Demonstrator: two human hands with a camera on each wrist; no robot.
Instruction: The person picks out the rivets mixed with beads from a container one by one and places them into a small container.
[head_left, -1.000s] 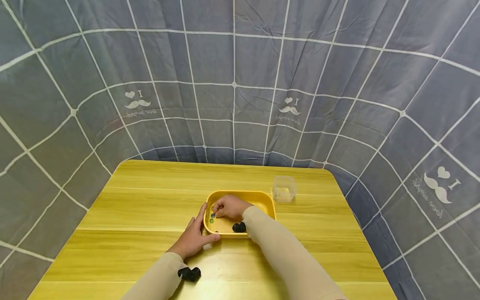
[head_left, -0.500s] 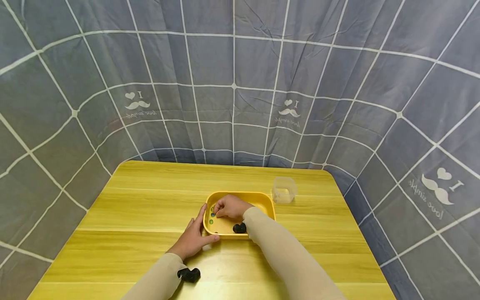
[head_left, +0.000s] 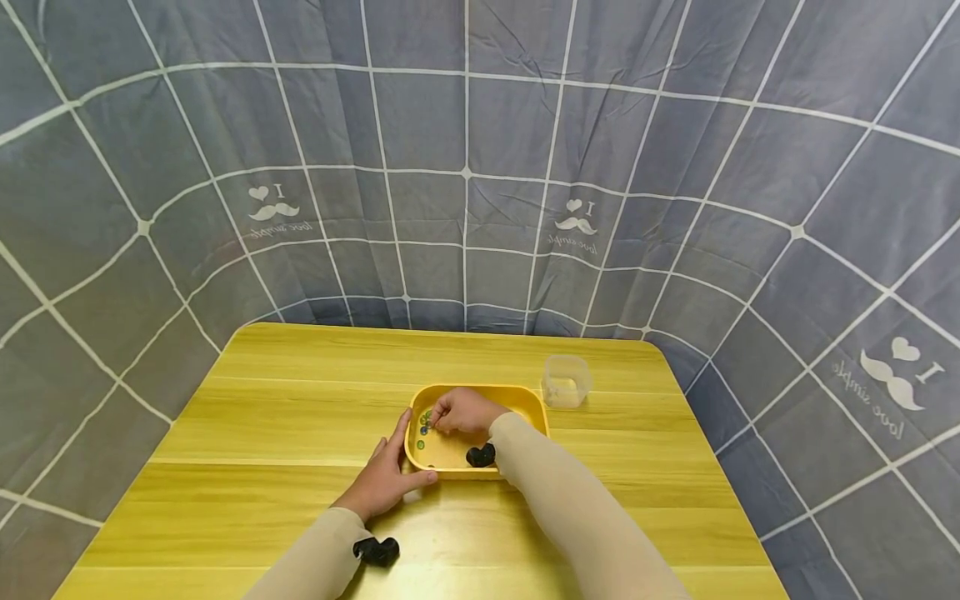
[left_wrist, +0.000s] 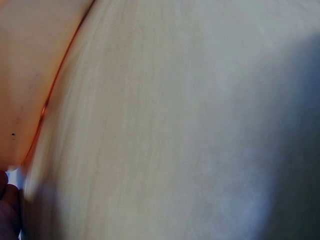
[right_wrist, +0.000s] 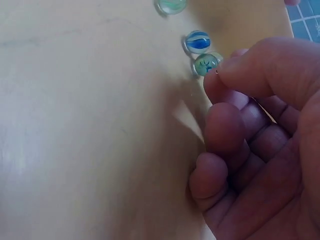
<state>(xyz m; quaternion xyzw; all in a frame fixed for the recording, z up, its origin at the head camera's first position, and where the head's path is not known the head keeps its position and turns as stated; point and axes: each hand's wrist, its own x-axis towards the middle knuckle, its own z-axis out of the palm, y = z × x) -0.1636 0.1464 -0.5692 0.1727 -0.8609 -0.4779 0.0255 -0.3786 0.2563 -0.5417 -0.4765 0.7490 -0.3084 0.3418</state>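
Hardly anything moved: left hand [head_left: 384, 479] still lies open against the yellow tray [head_left: 525, 398], steadying it, while right hand [head_left: 463, 412] fingertips [right_wrist: 220, 82] start pinching a green marble [right_wrist: 206, 64].

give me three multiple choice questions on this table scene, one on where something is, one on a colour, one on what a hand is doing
1. Where does the clear cup stand?
A. inside the tray
B. on the table beside the tray's far right corner
C. in the left hand

2. What colour is the tray?
A. yellow
B. red
C. white

3. What is the left hand doing?
A. lifting the cup
B. resting on the table against the tray's left end
C. pinching a marble

Answers:
1 B, the cup stands on the bare table, outside the tray.
2 A, its rim and floor are yellow.
3 B, it lies beside the tray, while the right hand reaches to the marbles inside.
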